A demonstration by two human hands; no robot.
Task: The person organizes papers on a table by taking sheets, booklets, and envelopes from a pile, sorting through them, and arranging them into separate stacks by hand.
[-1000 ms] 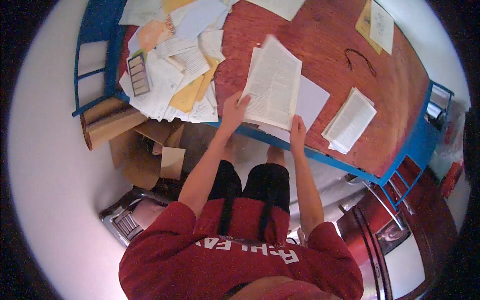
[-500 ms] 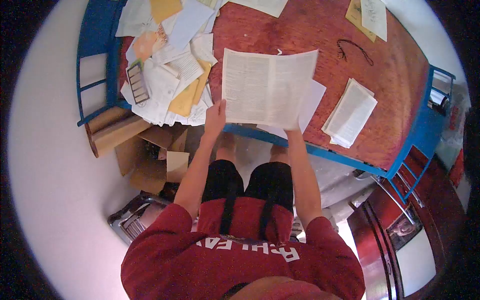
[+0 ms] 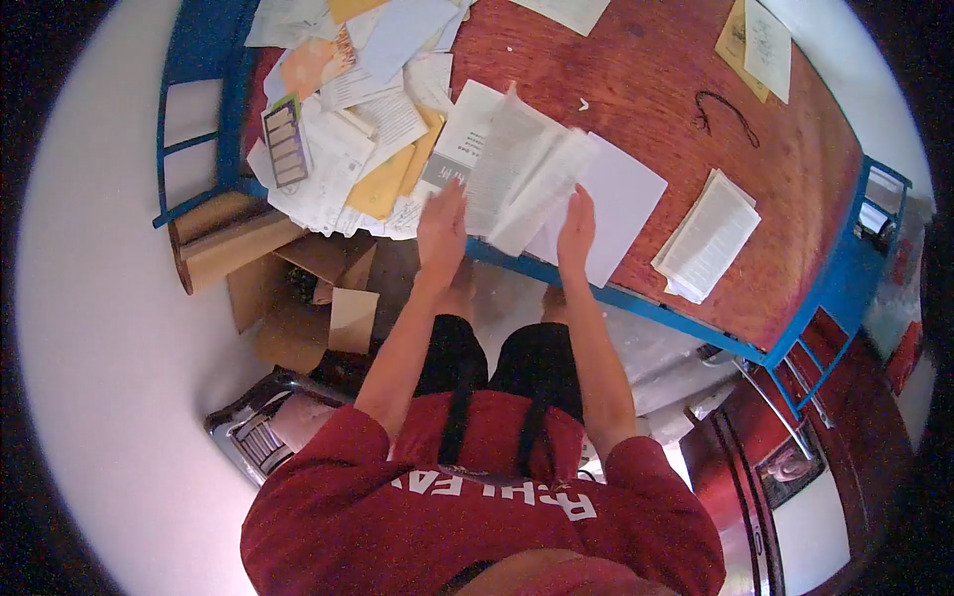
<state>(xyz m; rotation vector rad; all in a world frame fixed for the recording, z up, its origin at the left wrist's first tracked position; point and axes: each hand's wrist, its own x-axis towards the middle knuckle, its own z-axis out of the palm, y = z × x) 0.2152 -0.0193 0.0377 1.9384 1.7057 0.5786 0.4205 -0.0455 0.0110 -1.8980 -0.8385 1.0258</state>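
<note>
Printed sheets [image 3: 507,164] lie partly fanned open at the front edge of the red-brown table [image 3: 656,89], some pages raised and blurred. My left hand [image 3: 443,223] is at their lower left, against a page with a dark printed block; its fingers point up, and whether they pinch the paper is unclear. At the right of the raised pages is my right hand [image 3: 575,226], its fingers extended beside them and above a blank white sheet [image 3: 624,204]. That sheet lies partly under the printed ones.
A heap of papers and yellow envelopes [image 3: 383,184] covers the table's left side. Folded printed sheets [image 3: 708,236] lie at the right, with a dark beaded string [image 3: 727,111] beyond. A cardboard box [image 3: 298,298] stands below the left edge.
The spread sheet held up in both hands has come down onto the table, its pages now partly folded over. My right hand has moved up beside them with its fingers extended.
</note>
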